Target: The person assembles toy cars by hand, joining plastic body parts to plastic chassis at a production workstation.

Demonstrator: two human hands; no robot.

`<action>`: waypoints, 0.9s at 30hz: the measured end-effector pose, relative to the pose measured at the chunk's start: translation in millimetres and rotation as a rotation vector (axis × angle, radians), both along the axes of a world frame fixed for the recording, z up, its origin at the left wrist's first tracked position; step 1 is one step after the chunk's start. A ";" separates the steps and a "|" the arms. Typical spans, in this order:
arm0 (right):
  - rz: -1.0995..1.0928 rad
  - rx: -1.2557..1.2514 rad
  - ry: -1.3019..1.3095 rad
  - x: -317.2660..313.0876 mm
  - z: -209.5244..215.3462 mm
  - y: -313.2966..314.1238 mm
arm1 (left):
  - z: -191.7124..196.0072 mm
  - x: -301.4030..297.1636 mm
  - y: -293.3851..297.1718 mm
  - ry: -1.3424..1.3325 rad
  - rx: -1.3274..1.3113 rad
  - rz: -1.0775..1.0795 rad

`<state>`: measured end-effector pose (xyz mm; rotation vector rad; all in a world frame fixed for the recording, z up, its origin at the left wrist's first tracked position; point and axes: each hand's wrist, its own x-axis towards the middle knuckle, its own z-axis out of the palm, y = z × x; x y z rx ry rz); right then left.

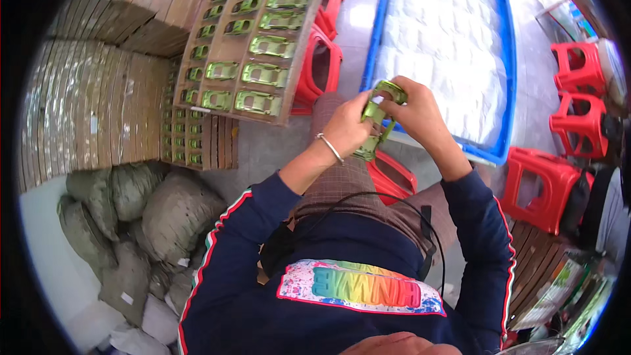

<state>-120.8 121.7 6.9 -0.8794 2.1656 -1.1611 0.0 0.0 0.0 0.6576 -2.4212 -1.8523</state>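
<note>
Green toy-car piece (373, 113): partly covered by left hand (348, 123) and right hand (420, 112); fine detail too small to tell.
Car tray (298, 59): far end cut off by upper edge.
Blue crate (509, 85): far corner cut off; white contents (447, 52) washed out, kind unclear.
Red stool (322, 69): partly hidden by car tray.
Sacks (181, 213): contents hidden.

We're looking at a shiny lime-green toy car (372, 112), cabin area dark, a small white patch on it, and it's up off any surface, pinched between the left hand (350, 122) and right hand (420, 108)! Its length slants upward to our right, the middle partly hidden by fingers.
</note>
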 end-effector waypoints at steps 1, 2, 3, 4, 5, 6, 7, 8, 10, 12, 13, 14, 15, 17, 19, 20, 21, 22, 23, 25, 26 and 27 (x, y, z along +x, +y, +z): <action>-0.016 0.002 -0.069 1.9 -2.1 -3.5 | -4.9 2.6 -1.1 0.012 -0.026 0.003; -0.029 0.008 -0.138 4.7 -4.6 -7.9 | -11.0 5.2 -2.4 0.022 -0.052 0.008; 0.020 0.006 -0.123 -3.1 -0.3 -8.4 | -14.0 -4.5 0.7 0.017 -0.065 0.014; -0.006 0.014 -0.047 1.0 -1.7 -14.8 | -17.4 -4.7 -2.8 0.038 -0.087 0.040; -0.032 0.017 0.027 5.2 -3.7 -24.1 | -19.8 -3.2 -8.1 0.059 -0.112 0.068; -0.006 0.011 0.034 9.3 -8.4 -32.6 | -25.8 -1.2 -14.0 0.064 -0.118 0.094; -0.013 0.011 0.144 13.0 -14.2 -40.7 | -30.3 1.7 -18.7 0.082 -0.109 0.132; -0.022 0.008 0.253 16.0 -18.1 -51.0 | -33.4 5.7 -26.2 0.100 -0.102 0.168; 0.024 0.021 0.252 16.2 -22.5 -69.3 | -32.7 9.9 -42.9 0.097 -0.031 0.199; 0.063 0.036 0.248 15.5 -20.9 -88.0 | -34.7 14.8 -62.0 0.094 0.040 0.221; 0.082 -0.057 0.175 15.6 -18.7 -97.1 | -37.9 16.7 -74.8 0.140 0.175 0.250; 0.098 -0.147 0.101 14.8 -16.2 -105.2 | -41.0 17.9 -88.3 0.189 0.311 0.273; 0.109 -0.148 0.106 14.3 -10.6 -110.8 | -29.5 21.6 -106.4 0.186 0.328 0.324; 0.040 -0.244 -0.051 15.7 4.5 -113.0 | -41.4 23.1 -154.3 0.115 0.435 0.598; 0.077 -0.211 -0.029 -2.1 1.6 -100.1 | -64.6 27.4 -215.3 0.294 0.589 0.837; 0.045 -0.201 -0.086 -10.4 -3.0 -90.0 | -82.6 33.1 -262.2 0.147 0.648 0.876; 0.021 -0.198 -0.150 -16.6 -6.9 -80.6 | -107.6 38.1 -306.8 0.258 0.783 1.085; -0.049 -0.182 -0.208 -27.1 -17.2 -63.3 | -110.6 35.4 -328.0 0.287 0.854 1.136; -0.119 -0.168 -0.262 -36.2 -22.7 -44.8 | -112.2 21.7 -341.8 0.344 0.765 1.371; -0.283 -0.084 -0.313 -49.1 -29.8 -9.7 | -122.0 9.4 -371.6 0.216 0.711 1.437; -0.353 -0.065 -0.322 -55.4 -26.4 10.4 | -133.3 -9.9 -381.7 0.220 0.682 1.529; -0.421 -0.049 -0.340 -59.5 -25.6 28.9 | -149.6 -25.0 -391.9 0.220 0.642 1.624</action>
